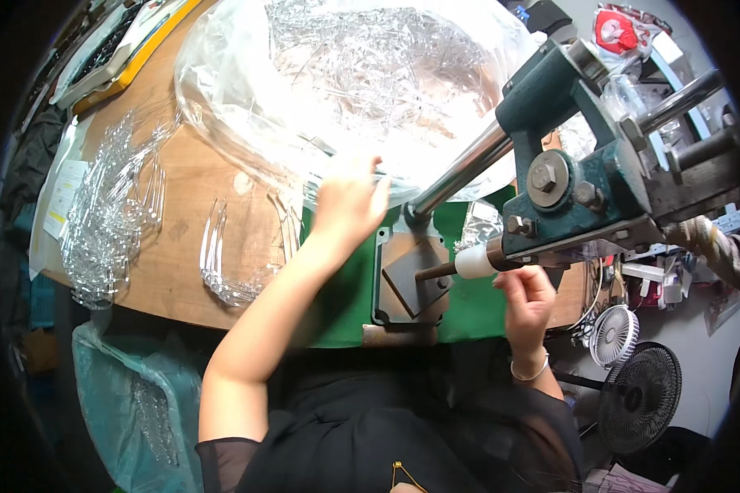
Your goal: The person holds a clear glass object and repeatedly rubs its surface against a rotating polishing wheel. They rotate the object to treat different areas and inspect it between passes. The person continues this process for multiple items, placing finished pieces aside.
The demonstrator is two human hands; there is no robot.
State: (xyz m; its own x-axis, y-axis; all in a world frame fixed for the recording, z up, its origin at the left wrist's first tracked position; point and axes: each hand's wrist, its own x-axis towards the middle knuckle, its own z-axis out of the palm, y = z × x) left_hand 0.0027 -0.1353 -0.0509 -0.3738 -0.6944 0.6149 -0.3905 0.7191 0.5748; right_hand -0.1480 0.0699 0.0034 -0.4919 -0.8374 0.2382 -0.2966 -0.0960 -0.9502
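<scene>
My left hand (350, 200) is over the near rim of a large clear plastic bag (222, 111) full of thin shiny wire-like pieces (376, 61); whether it holds any of them is hard to see. To the right, my right hand (528, 302) is near the press head, thumb and fingertips together, and what lies between them cannot be made out. Between my hands stands a green bench press (573, 160). Its rod with a white collar (473, 262) points at a square metal plate (416, 277) on the base. A small bundle of shiny pieces (237, 289) lies left of my forearm.
A larger heap of shiny pieces (108, 228) lies on the wooden table (179, 246) at the left. Below it hangs a bin with a teal bag (98, 382). A small white fan (613, 336) and a black fan (639, 397) stand at the right. A yellow-edged tray (135, 71) sits top left.
</scene>
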